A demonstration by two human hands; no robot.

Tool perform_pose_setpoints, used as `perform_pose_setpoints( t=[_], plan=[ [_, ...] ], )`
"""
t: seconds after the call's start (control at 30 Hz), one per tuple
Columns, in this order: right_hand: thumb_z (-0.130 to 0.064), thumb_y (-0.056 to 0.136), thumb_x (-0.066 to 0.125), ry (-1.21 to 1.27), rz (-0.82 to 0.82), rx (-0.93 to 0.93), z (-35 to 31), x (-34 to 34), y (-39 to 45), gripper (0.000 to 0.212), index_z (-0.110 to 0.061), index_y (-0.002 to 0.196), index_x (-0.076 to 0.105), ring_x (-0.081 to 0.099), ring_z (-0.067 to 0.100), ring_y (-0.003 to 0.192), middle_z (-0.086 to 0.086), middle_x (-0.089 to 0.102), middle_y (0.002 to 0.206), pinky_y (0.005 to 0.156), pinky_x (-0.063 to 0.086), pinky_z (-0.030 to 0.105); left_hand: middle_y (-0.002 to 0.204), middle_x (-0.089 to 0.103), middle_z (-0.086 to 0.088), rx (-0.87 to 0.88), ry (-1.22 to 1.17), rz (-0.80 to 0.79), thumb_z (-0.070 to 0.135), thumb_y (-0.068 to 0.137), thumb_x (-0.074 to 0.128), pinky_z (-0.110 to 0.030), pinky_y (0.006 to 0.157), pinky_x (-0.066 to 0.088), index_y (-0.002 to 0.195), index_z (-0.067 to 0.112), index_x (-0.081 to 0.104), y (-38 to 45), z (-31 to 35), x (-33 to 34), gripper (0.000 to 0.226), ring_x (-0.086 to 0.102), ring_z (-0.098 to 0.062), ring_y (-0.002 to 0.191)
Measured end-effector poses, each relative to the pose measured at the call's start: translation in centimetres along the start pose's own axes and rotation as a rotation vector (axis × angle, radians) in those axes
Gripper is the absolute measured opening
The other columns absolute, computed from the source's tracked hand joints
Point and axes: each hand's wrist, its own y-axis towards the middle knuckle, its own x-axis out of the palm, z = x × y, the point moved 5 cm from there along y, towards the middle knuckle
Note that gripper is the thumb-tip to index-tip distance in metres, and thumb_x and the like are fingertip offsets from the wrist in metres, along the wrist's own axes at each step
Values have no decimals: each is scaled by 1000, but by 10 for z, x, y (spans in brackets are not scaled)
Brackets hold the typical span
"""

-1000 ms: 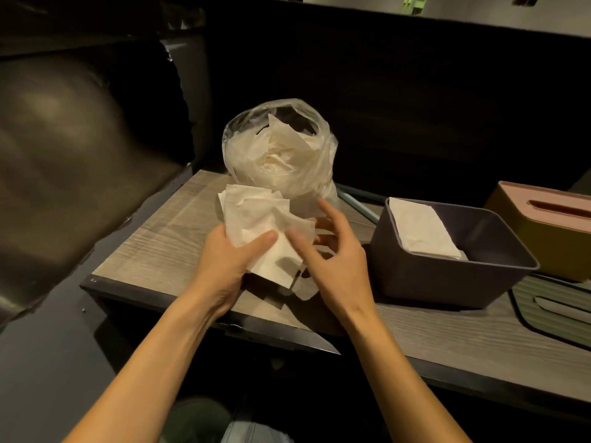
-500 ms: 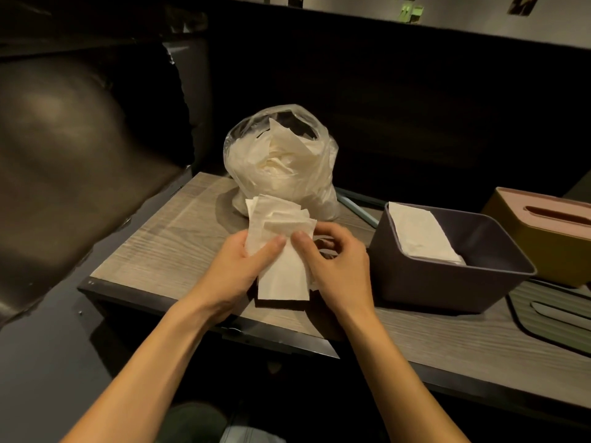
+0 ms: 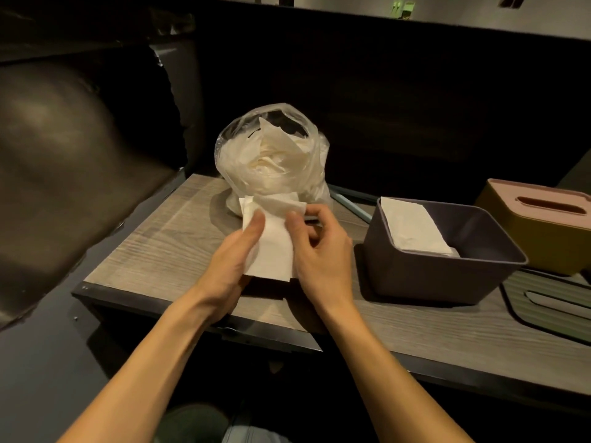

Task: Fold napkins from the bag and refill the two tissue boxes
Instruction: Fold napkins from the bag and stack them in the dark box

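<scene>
Left hand (image 3: 235, 260) and right hand (image 3: 319, 254) both pinch one folded white napkin (image 3: 271, 251) above the wooden table (image 3: 160, 244). Right of it, the open purple tissue box (image 3: 441, 276) holds folded napkins. Behind stands the clear napkin bag (image 3: 271, 158).

Only one view is given, taken from a camera worn on the person's head. It is pointed forward and down, across a wooden table (image 3: 153, 247). The lens is wide, so straight edges are bent near the sides. The forearms are seen coming in from the bottom edge, very near. A dark wall (image 3: 415, 107) is seen at the far end of the view.
</scene>
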Motion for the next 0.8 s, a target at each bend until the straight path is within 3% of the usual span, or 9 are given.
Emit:
perform_pose_setpoints(
  t=[0.1,0.2,0.27,0.37,0.47,0.57,0.67,0.73,0.8],
  plan=[
    [-46,101,63,-122,-50,3,3,2,-1,17,-31,108,66,70,3,89,-17,73,94,76,59,44,115,77,-10,-9,-4,39,40,105,43,-34,84,62,124,14,67,1,-2,-2,40,74,-25,108],
    [-52,91,73,-106,-139,73,7,2,-7,36,-37,120,57,62,-3,105,-19,66,113,85,54,23,124,73,-14,-32,-73,64,45,103,45,-47,97,56,133,12,64,1,-3,-7,48,69,-32,118],
    [-49,86,80,-42,-248,166,11,3,-10,50,-38,128,54,60,-4,111,-19,64,123,88,52,19,126,72,-15,-38,-108,81,49,100,47,-50,101,54,134,11,63,1,-4,-10,54,69,-32,119],
    [-27,92,79,103,-321,199,10,2,-12,36,-25,125,63,71,11,104,-5,73,114,83,61,30,119,75,-15,-21,-116,94,47,98,49,-42,87,63,129,10,65,1,-4,-10,50,73,-30,110],
    [-8,95,73,283,-189,162,3,-9,-9,25,-12,119,69,74,18,97,6,76,107,76,61,29,111,76,-15,64,-98,137,29,89,65,-35,73,63,121,10,68,1,-4,-16,37,74,-28,97],
    [-6,95,71,250,-95,100,3,-16,-8,22,-16,114,70,72,22,99,4,74,105,76,64,38,113,75,-12,183,27,195,11,84,73,-39,78,60,122,13,66,1,-2,-24,39,71,-28,96],
    [-11,96,69,64,-61,47,6,-16,-8,20,-23,112,69,69,11,96,-9,72,101,82,62,37,112,76,-4,219,152,235,-7,90,67,-30,84,61,126,22,61,2,-4,-27,47,73,-19,104],
    [-15,95,69,-21,-87,51,9,-12,-9,26,-29,117,66,66,8,102,-12,69,110,90,59,41,117,73,-2,201,258,277,-6,90,66,-31,92,58,135,26,53,3,-7,-28,57,71,-15,109],
    [-17,93,68,-73,-159,91,11,-7,-11,41,-38,127,57,62,8,113,-14,64,122,98,55,44,120,68,-3,174,355,292,10,86,63,-42,96,57,144,34,43,5,-10,-29,66,68,-18,106]
  ],
)
